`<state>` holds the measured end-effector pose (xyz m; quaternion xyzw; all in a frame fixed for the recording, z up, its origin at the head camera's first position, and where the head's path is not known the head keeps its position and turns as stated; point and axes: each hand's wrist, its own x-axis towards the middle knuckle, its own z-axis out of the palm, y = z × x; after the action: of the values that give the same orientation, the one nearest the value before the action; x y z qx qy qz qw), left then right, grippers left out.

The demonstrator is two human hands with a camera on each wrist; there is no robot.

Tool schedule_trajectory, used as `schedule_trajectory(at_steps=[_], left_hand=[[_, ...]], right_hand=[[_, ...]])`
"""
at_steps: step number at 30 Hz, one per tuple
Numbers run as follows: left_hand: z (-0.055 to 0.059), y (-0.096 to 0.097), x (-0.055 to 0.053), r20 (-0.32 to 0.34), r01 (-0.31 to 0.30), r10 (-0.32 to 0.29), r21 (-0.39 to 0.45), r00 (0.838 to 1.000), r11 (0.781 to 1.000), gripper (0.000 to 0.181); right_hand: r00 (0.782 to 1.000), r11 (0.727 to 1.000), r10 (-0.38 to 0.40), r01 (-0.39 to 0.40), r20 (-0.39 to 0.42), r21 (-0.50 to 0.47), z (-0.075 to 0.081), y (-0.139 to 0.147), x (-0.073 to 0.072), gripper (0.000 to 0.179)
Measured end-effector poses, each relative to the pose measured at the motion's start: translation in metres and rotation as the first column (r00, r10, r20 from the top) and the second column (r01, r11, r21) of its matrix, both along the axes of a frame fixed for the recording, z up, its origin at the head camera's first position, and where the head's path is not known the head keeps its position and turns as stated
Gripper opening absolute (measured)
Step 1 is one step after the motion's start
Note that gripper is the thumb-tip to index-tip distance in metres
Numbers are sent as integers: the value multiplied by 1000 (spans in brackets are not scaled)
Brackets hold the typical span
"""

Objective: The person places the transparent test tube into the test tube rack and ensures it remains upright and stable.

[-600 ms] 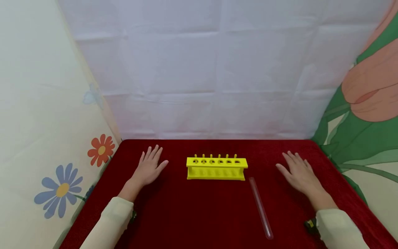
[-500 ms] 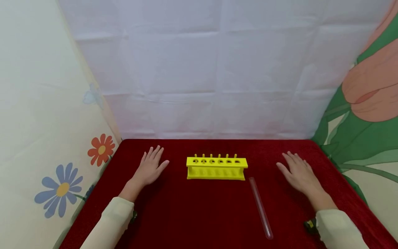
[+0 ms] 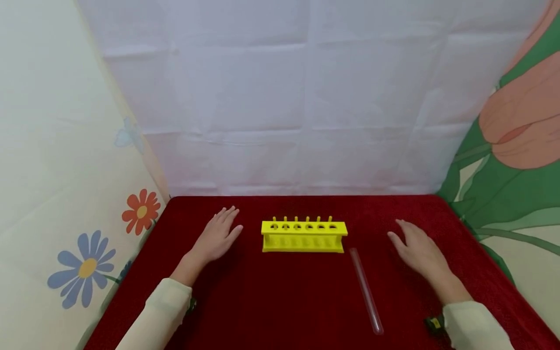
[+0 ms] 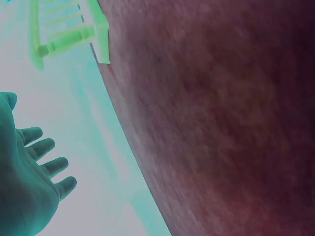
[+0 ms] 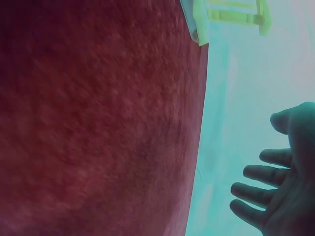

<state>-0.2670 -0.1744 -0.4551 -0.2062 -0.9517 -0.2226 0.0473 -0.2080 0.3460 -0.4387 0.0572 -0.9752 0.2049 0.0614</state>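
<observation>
A yellow test tube rack (image 3: pixel 304 228) with a row of holes and pegs stands near the middle of the red cloth. Just right of it lies a clear test tube (image 3: pixel 366 291), slanting toward the front. My left hand (image 3: pixel 217 236) is left of the rack, fingers extended and holding nothing. On the other side, beyond the tube, my right hand (image 3: pixel 417 250) has its fingers slightly bent and grips nothing. Both wrist views show the palm side; the rack (image 4: pixel 69 34) appears at the top of the left one and the rack's end (image 5: pixel 201 22) at the top of the right one.
The red cloth (image 3: pixel 280 301) covers the table up to a white backdrop (image 3: pixel 284 121). A flower-printed sheet (image 3: pixel 52 170) borders the left, and a panel with large printed leaves (image 3: pixel 516 204) borders the right. Dark wrist devices sit below both cuffs.
My left hand has shifted slightly right, toward the rack. The right hand's fingers have drawn together and bent a little. Rack and tube stay where they were.
</observation>
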Motion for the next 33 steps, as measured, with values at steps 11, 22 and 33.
schedule_trajectory(at_steps=[11, 22, 33], left_hand=[[1, 20, 8, 13, 37, -36, -35, 999, 999, 65], [2, 26, 7, 16, 55, -54, -58, 998, 997, 67], [3, 32, 5, 22, 64, -63, -71, 998, 995, 68]], right_hand=[[998, 999, -40, 41, 44, -36, -2, -14, 21, 66], [999, 999, -23, 23, 32, -22, -4, -25, 25, 61], [1000, 1000, -11, 11, 10, -3, -4, -35, 28, 57]])
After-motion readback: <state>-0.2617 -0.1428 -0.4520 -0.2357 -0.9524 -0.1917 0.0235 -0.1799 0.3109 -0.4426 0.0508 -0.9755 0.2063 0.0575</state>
